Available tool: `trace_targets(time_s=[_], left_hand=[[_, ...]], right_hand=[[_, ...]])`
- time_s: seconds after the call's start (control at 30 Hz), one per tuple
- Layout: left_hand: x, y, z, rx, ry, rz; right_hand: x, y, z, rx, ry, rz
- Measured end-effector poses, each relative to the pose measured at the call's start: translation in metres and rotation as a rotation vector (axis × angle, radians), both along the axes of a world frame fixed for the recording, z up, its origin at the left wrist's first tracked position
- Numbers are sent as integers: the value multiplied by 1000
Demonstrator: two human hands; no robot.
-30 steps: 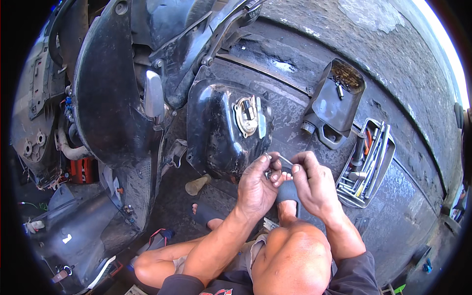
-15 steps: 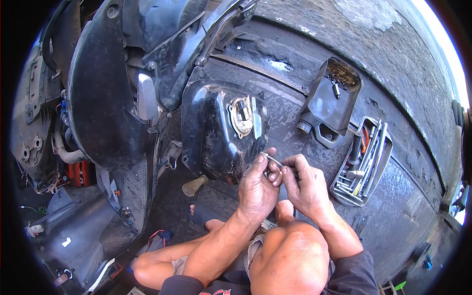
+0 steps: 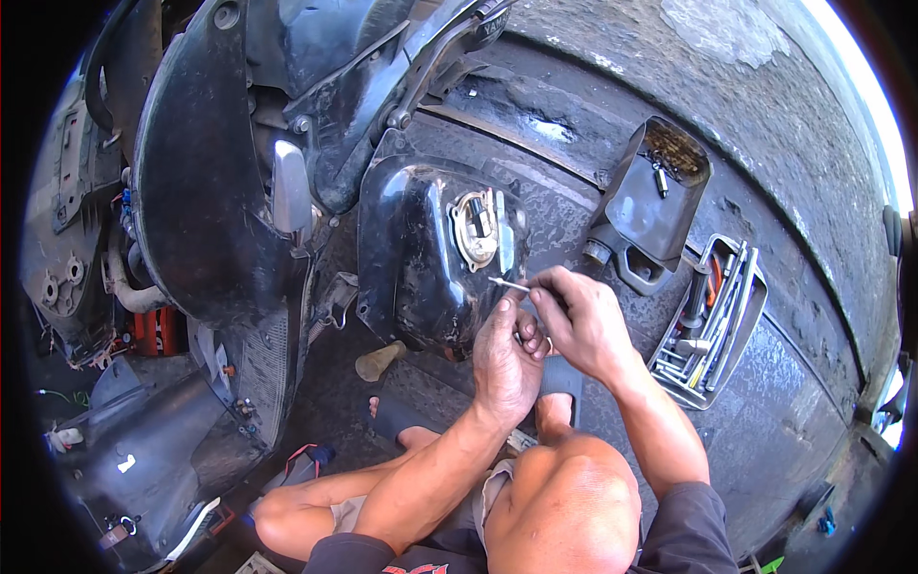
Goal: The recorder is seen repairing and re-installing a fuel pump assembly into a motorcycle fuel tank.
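My right hand [image 3: 578, 320] pinches a thin, light metal rod [image 3: 511, 284] between thumb and fingers. Its narrow tip points left, over the near side of a black fuel tank [image 3: 421, 253]. Just below it, my left hand [image 3: 510, 360] is closed, its fingers curled inward; whatever they hold is too small to make out. Set in the tank's top is a round metal fitting [image 3: 471, 251] with a raised dark part, and a pale flat piece [image 3: 506, 247] lies beside it.
A cut-open black jug [image 3: 639, 225] with a small metal part inside lies to the right. Nearer stands a tray [image 3: 755, 330] of wrenches and other tools. Dark scooter bodywork [image 3: 196, 182] fills the left. A tan plastic cone [image 3: 380, 362] lies by my foot.
My right hand has risen a little up and left, bringing the rod out above my left hand. The left hand has shifted slightly, fingers still curled.
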State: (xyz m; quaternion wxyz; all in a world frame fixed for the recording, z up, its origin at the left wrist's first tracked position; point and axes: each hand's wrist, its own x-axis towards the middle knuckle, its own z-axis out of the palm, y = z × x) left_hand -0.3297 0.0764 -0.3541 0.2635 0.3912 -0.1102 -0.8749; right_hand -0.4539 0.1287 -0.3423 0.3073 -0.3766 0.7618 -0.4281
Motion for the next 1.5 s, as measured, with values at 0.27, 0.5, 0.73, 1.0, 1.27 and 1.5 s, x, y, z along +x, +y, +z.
trace_targets(time_s=[0.27, 0.5, 0.73, 1.0, 1.27, 1.5], left_hand=[[19, 4, 11, -236, -329, -232], [26, -87, 50, -1591, -940, -322], [0, -149, 63, -1907, -992, -662], [-9, -152, 57, -1829, -974, -815], [0, -159, 45, -1815, -855, -759], [-10, -128, 48, -2268, -807, -802]], right_hand=[[-10, -30, -9, -12, 212, 114], [-13, -35, -8, -35, 318, 177], [-21, -38, -3, -30, 390, 233], [-22, -41, -2, -14, 288, 263], [-24, -58, 6, 63, 266, 333], [-35, -48, 14, 90, 72, 157]])
